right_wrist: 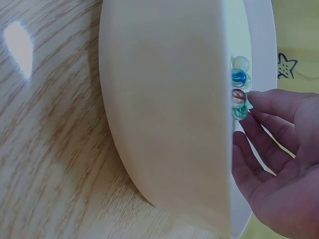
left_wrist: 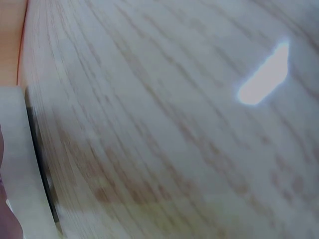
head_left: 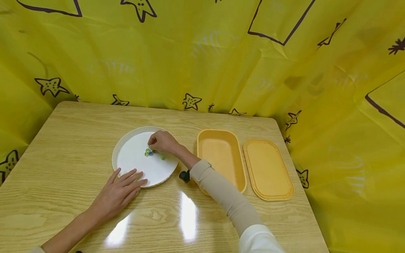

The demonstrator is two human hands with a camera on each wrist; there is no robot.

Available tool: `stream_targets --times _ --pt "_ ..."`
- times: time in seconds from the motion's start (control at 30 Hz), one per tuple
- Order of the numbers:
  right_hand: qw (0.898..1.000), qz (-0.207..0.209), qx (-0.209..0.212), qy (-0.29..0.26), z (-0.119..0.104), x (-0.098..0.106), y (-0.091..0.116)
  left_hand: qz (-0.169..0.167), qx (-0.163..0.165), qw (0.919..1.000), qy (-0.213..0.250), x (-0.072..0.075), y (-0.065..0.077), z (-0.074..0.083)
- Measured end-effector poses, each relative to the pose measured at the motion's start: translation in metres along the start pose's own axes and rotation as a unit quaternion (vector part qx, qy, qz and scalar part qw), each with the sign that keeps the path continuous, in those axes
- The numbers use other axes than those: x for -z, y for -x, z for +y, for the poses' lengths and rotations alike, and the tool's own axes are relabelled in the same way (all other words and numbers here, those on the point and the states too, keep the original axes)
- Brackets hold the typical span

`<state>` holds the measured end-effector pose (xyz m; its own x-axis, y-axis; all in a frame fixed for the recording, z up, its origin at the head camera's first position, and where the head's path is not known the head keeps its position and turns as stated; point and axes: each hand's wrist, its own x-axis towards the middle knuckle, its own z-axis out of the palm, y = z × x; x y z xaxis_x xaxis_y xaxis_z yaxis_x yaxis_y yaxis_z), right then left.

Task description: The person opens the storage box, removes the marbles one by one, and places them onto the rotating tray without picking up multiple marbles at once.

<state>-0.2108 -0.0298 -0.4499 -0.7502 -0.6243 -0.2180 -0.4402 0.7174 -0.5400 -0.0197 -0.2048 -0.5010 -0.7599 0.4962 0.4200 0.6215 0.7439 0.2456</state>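
A round white tray (head_left: 129,165) holds a small cluster of glass marbles (head_left: 148,152), with a lone green marble (head_left: 162,157) to their right. Above the cluster, my right hand (head_left: 164,142) has thumb and forefinger together, pinching what looks like a marble, mostly hidden by the fingertips. In the right wrist view, clear marbles with blue, red and green swirls (right_wrist: 239,78) show just past the tray's rim, beside the fingertips of the right hand (right_wrist: 284,134). My left hand (head_left: 117,193) lies with fingers spread and extended over the tray's near edge.
To the right stands a deep yellow-orange box (head_left: 221,151), partly behind my right forearm. Its flat matching lid (head_left: 269,170) lies farther right on the wooden table (head_left: 79,140). A small black object (head_left: 185,176) sits by my right sleeve. A yellow patterned curtain (head_left: 164,59) hangs behind.
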Motion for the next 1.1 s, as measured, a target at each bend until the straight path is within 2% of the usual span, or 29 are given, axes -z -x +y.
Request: stream_targets --times 0.23,0.57,0.9,1.1 --pt "1.000 0.002 0.005 0.018 0.000 -0.002 0.001 0.004 -0.001 1.0000 0.001 -0.001 0.001 0.000" --pt "1.000 0.001 0.002 0.016 -0.001 -0.001 0.002 0.010 0.000 1.0000 0.002 -0.002 0.001 0.001" --pt "0.999 0.002 0.002 -0.042 0.003 0.006 0.008 0.011 0.000 0.9999 0.003 -0.002 0.001 0.001" --pt "0.999 0.007 0.017 -0.041 0.007 0.020 0.017 0.013 0.001 0.9999 0.001 -0.002 0.001 0.001"
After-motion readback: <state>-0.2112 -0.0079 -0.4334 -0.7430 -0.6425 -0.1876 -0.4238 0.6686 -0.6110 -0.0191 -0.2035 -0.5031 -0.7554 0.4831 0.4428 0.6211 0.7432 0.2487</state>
